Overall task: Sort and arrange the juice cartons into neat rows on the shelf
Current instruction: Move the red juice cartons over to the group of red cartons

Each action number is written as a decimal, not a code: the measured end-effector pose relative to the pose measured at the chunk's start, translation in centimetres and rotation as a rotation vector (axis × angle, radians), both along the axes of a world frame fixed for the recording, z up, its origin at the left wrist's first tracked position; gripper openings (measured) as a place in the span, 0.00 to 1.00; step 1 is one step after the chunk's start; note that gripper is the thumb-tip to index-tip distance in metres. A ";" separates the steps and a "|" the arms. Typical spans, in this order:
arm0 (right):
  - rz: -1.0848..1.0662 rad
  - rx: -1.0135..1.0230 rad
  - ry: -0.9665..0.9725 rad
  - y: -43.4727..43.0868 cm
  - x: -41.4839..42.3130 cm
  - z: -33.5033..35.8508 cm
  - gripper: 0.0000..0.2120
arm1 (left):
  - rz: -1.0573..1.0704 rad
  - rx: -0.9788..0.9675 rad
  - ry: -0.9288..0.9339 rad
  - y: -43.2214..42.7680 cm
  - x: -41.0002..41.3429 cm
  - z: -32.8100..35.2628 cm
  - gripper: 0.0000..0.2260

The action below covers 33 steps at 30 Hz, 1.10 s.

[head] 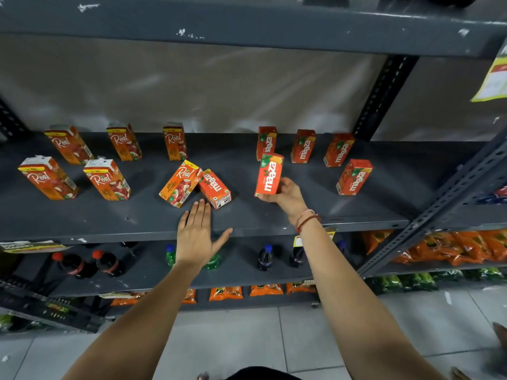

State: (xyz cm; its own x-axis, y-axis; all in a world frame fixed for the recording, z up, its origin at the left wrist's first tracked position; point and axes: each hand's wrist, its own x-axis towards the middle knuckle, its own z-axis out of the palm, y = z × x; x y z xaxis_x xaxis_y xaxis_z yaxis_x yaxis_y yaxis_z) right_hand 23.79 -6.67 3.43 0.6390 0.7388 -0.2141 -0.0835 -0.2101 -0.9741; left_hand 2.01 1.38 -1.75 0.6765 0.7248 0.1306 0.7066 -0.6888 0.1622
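On the grey shelf (137, 215), several Real apple cartons stand at the left in two rows, among them a front one (48, 178) and a back one (174, 142). In the middle a Real carton (179, 183) lies tipped against a fallen Maaza carton (215, 189). My left hand (196, 233) hovers open just in front of these two, fingers spread. My right hand (286, 196) grips an upright Maaza carton (269, 175) from below. Other Maaza cartons stand at the back right (303, 146) and one at the front right (354, 176).
A perforated upright post (384, 97) stands behind the right cartons and a slanted frame rail (452, 198) bounds the shelf's right end. The shelf below holds dark and green soda bottles (264, 257). Orange snack packs (452, 246) fill the neighbouring rack.
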 end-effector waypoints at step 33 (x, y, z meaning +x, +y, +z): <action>-0.550 -0.060 -0.518 -1.6 -2.2 -1.2 0.07 | 0.005 -0.001 -0.002 -0.1 0.4 0.6 0.42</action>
